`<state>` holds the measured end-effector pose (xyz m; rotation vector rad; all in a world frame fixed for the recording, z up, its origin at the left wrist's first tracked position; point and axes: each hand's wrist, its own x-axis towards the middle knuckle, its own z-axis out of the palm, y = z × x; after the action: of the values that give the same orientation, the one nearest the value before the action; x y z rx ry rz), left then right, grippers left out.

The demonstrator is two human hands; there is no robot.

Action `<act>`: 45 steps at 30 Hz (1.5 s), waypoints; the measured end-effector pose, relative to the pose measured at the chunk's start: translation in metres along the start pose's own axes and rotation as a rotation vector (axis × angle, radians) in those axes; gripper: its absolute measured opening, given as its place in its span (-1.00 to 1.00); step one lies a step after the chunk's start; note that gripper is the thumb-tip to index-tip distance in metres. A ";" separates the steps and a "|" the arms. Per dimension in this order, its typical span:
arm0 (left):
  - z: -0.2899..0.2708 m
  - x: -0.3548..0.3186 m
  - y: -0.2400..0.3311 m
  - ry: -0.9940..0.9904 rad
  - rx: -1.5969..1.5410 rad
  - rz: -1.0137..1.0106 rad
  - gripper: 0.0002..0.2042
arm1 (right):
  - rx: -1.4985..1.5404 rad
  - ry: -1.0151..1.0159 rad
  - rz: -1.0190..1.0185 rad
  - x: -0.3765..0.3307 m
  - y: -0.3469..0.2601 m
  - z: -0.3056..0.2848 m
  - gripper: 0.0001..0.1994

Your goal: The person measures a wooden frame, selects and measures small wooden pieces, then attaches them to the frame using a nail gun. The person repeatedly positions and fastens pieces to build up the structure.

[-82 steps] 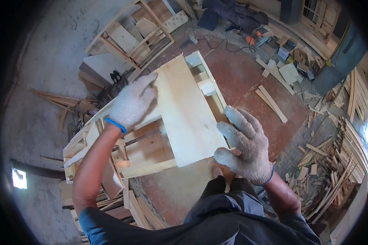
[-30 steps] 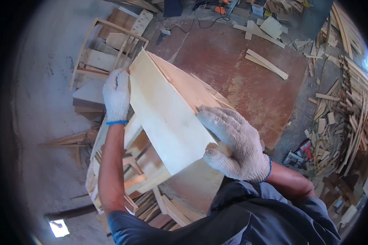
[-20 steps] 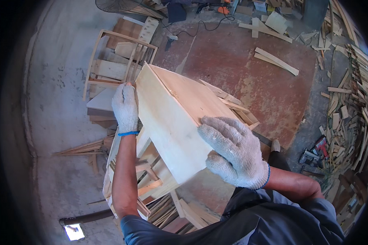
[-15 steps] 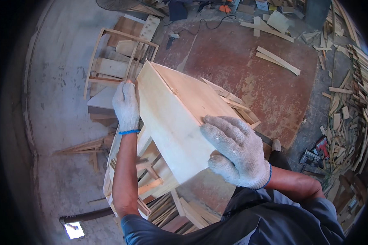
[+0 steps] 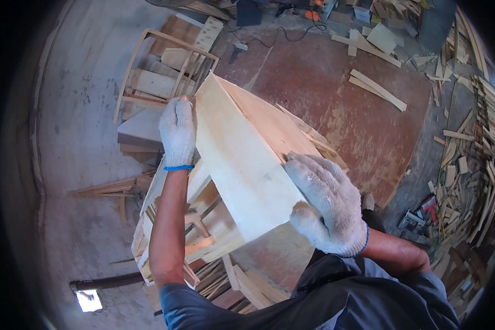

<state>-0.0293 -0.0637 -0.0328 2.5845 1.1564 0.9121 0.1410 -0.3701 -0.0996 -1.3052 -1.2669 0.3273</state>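
A: Where is the box (image 5: 247, 159) now?

B: Up between both gloved hands, tipped on edge. The left hand (image 5: 177, 132) is clamped over its far left edge, fingers curled round the rim. The right hand (image 5: 327, 206) is clenched on the near right corner, thumb under, fingers spread across the top edge.

A: And compared with a few seconds back?

B: Then the pale board face lay flatter, the left palm resting spread on top and the right one only steadying the side. Since then the box has been tilted up and turned, so the broad face now slopes down toward the person and the open side faces away from the right-hand grip. Over the last half second it has barely shifted.

A: So what does that tell you?

B: I'd judge the turning is mostly done and both hands carry or steady its weight.

A: What lies around the grip?

B: Just under the left wrist is a stack of wooden frames (image 5: 192, 231). Beyond the left fingertips leans another slatted frame (image 5: 165, 71). Past the right hand is a reddish board (image 5: 341, 93) on the floor, with loose offcuts (image 5: 377, 88) on it.
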 end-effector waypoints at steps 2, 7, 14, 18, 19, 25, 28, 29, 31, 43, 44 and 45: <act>0.001 -0.001 0.006 0.006 -0.006 -0.006 -0.66 | -0.026 0.039 -0.028 0.000 0.000 0.003 -0.47; -0.009 0.001 0.013 0.025 -0.013 -0.026 -0.69 | -0.136 0.070 -0.108 0.003 -0.007 -0.001 -0.49; -0.039 0.015 0.075 -0.080 -0.929 -0.321 -0.58 | -0.149 -0.001 -0.291 0.003 -0.028 -0.014 -0.44; -0.063 0.027 0.104 -0.366 -1.072 -0.239 -0.49 | 0.150 0.010 -0.132 0.019 -0.052 -0.050 -0.32; -0.067 0.023 0.104 -0.442 -1.082 -0.230 -0.47 | 0.176 0.108 -0.020 0.026 -0.052 -0.049 -0.35; -0.045 0.029 0.173 -0.740 -0.606 0.198 -0.41 | 0.269 -0.150 0.528 0.105 -0.061 -0.082 -0.38; -0.039 0.029 0.180 -0.792 -0.576 0.343 -0.35 | 0.274 -0.212 0.599 0.101 -0.041 -0.078 -0.40; -0.039 0.031 0.174 -0.755 -0.575 0.315 -0.35 | 0.295 -0.186 0.597 0.099 -0.035 -0.076 -0.40; -0.043 0.037 0.153 -0.680 -0.575 0.264 -0.34 | 0.423 -0.050 0.669 0.087 -0.038 -0.081 -0.42; -0.083 0.002 0.054 -0.498 -0.612 -0.437 -0.51 | 1.022 0.196 0.774 0.007 -0.084 -0.018 -0.48; -0.077 -0.003 0.056 -0.547 -0.671 -0.408 -0.57 | 1.036 0.168 0.773 0.006 -0.095 -0.018 -0.47; -0.073 -0.005 0.054 -0.598 -0.731 -0.377 -0.63 | 1.048 0.141 0.773 0.005 -0.100 -0.017 -0.45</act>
<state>-0.0419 -0.1112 0.0437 1.7690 0.8646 0.3314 0.1123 -0.4074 -0.0095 -0.7886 -0.2698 1.2255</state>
